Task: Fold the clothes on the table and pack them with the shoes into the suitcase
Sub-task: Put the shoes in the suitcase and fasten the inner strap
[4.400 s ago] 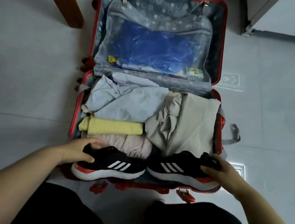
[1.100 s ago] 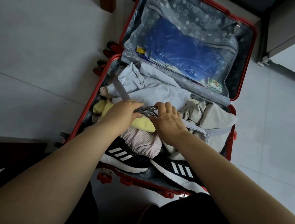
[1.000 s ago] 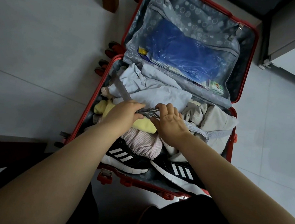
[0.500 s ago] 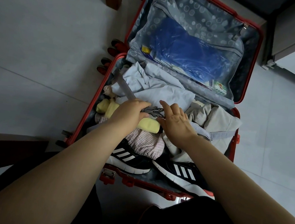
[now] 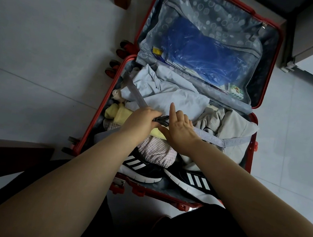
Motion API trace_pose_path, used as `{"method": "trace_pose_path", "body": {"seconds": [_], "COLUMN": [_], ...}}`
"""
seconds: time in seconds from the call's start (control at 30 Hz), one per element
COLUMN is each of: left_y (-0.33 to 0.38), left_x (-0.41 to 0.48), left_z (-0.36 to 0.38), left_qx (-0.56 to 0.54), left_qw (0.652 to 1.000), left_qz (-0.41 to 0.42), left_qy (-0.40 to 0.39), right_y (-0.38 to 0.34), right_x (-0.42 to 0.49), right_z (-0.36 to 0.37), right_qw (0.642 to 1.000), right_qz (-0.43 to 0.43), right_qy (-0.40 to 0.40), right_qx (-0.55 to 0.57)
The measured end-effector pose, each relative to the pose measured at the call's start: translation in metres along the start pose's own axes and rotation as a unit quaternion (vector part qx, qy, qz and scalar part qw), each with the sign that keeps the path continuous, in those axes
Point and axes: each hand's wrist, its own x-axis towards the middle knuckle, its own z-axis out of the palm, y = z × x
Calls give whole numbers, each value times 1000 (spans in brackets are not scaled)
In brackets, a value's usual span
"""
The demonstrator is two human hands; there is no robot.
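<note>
- The open red hard-shell suitcase [image 5: 101, 109] lies on the floor [image 5: 40, 64], packed with folded clothes [image 5: 173, 98]; two black white-striped sneakers [image 5: 141, 168] sit at its near edge.
- The left hand [image 5: 141, 121] grips the dark plastic buckle [image 5: 161, 119] above the clothes.
- The right hand [image 5: 179, 130] pinches the grey webbing strap [image 5: 208, 137] beside the buckle, index finger raised.

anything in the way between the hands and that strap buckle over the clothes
Nothing visible does. The left hand grips the dark buckle directly, and the right hand holds the grey strap right beside it, index finger raised. The clothes lie only underneath, inside the suitcase.
</note>
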Motion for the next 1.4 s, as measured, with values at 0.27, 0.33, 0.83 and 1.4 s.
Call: {"method": "trace_pose_path", "body": {"seconds": [0.27, 0.33, 0.83, 1.4], "left_y": [-5, -7, -13, 98], "left_x": [1, 0, 14, 149], "left_z": [1, 3, 14, 97], "left_qx": [-27, -46, -23, 129], "left_qw": [1000, 999, 998, 988], "left_qz": [4, 3, 41, 34], "left_qy": [14, 20, 51, 80], "right_y": [1, 5, 154, 365], "right_x": [9, 8, -84, 58], "right_z": [10, 6, -62, -89], "right_qw": [1000, 999, 971, 877], "right_qz": [-5, -2, 210, 227], "right_qy": [-14, -15, 8, 191], "right_qx": [13, 28, 115, 378]}}
